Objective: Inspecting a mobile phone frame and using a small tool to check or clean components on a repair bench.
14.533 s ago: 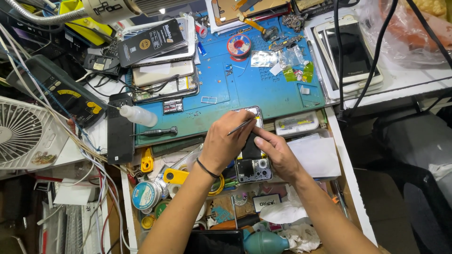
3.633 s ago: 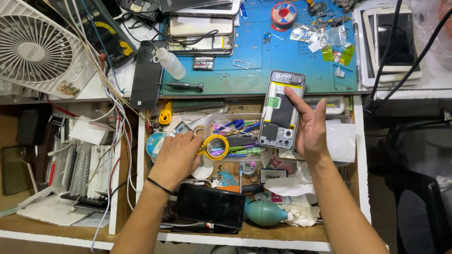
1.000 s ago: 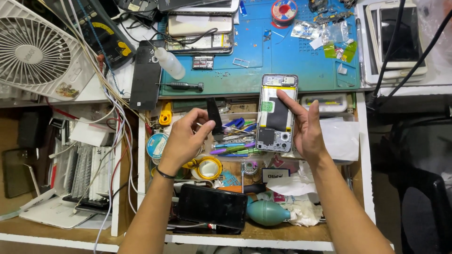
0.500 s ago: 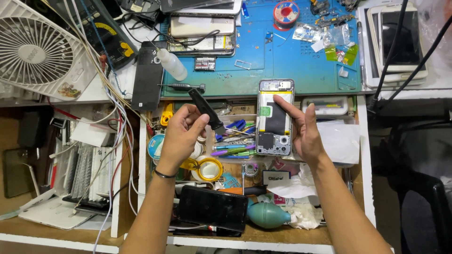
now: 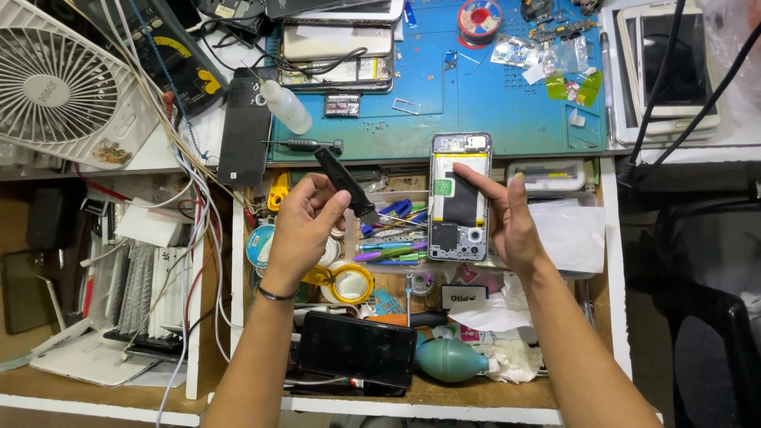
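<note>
My right hand holds an opened phone upright by its side, back cover off, with the battery and circuit board showing. My left hand grips a black-handled tool, its metal tip pointing down and right toward the phone. Both hands hover above an open drawer packed with tools. A yellow tape roll lies in the drawer just below my left hand.
A blue work mat at the top carries a screwdriver, a small squeeze bottle, a solder spool and loose parts. A white fan stands at the left. A dark phone and a teal air blower lie near the drawer's front.
My left hand left the yellow tape roll in the drawer, picked up the black-handled tool and raised it toward the phone. My right hand has kept hold of the opened phone.
</note>
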